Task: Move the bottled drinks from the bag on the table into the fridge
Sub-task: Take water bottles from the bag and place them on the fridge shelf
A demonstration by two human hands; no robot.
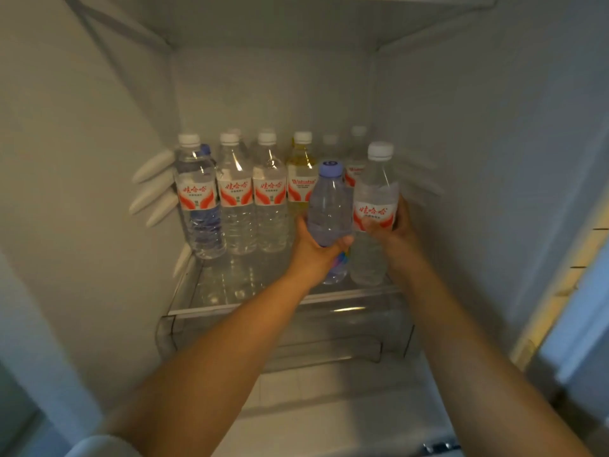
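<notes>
Bottled drinks going onto clear glass fridge shelf (211,291), near its right front corner: left hand (316,249) gripping purple-capped clear plastic bottle (329,206), right hand (392,225) gripping white-capped, red-labelled bottle (374,192). Setting both upright, bases flat, beside standing row (237,206), before releasing.

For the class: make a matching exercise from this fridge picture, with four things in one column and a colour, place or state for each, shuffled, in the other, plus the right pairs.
Things
1. left hand
2. right hand
3. yellow-drink bottle
4. glass shelf

Descriptions
A. stands in the row, white cap
B. grips the blue-capped bottle
C. carries the bottles
D. grips the white-capped bottle

Pairs: 1-B, 2-D, 3-A, 4-C
</notes>
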